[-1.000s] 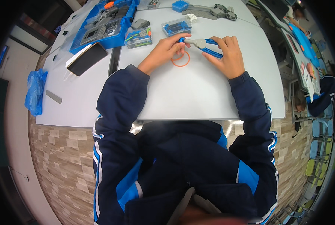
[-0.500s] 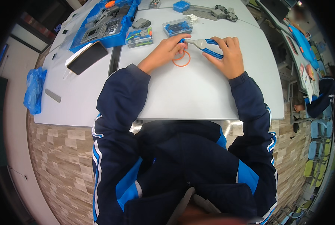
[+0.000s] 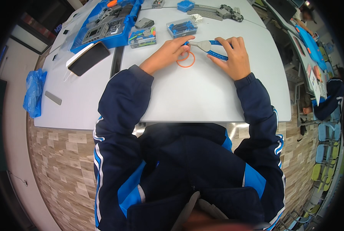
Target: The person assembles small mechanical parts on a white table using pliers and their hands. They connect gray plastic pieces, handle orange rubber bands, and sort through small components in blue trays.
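Observation:
My right hand (image 3: 236,57) is wrapped round the blue handles of grey-headed pliers (image 3: 204,46), which are spread apart. Their jaws point left and meet the fingertips of my left hand (image 3: 171,53). That hand is closed in a pinch on a small blue plastic piece (image 3: 186,43), mostly covered by the fingers. Whether the jaws grip the piece, I cannot tell. An orange ring (image 3: 186,67) hangs or lies just below the left fingertips, its upper part partly behind them.
Beyond my hands stand a clear box of blue parts (image 3: 182,27) and a box of coloured parts (image 3: 142,37). To the left are a phone (image 3: 89,59), a blue case (image 3: 101,43) and a grey strip (image 3: 53,97). A wheeled grey build (image 3: 226,14) sits far right.
The whole view has shifted very slightly. Both hands keep the same hold, with the pliers' jaws still at the left fingertips.

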{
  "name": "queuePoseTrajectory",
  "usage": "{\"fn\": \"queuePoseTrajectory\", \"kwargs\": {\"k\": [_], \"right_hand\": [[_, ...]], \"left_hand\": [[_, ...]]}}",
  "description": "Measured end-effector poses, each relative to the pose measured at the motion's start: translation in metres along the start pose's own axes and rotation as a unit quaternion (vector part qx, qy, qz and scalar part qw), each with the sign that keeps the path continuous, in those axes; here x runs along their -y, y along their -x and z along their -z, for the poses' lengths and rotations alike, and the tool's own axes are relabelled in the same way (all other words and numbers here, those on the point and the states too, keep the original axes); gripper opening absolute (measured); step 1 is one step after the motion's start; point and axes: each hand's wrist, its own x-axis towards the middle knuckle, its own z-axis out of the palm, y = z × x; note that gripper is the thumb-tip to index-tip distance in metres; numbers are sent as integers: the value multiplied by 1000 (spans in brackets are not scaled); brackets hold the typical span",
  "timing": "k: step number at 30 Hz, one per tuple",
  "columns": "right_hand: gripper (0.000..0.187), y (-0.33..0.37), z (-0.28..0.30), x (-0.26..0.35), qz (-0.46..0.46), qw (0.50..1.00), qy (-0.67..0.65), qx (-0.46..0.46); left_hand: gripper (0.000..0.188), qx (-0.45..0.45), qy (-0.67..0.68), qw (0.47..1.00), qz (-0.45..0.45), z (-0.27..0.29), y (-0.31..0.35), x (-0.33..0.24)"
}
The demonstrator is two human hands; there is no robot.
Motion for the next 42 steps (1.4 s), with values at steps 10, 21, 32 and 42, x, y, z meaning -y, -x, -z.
{"fn": "queuePoseTrajectory", "kwargs": {"k": [10,21,32,42], "right_hand": [[36,9,-10,-2,23,1000,-8,11],[51,0,0,17,-468,426,-712,304],[55,-2,7,28,-443,555,-652,267],[50,8,7,14,-268,922,-263,97]], "left_hand": [[40,-22,-61,997,-46,-1,2,-11],[31,-45,-101,989,-100,19,-2,-7],[26,-51,-14,994,-99,22,-5,-2],[29,-109,132,985,-9,74,19,13]]}}
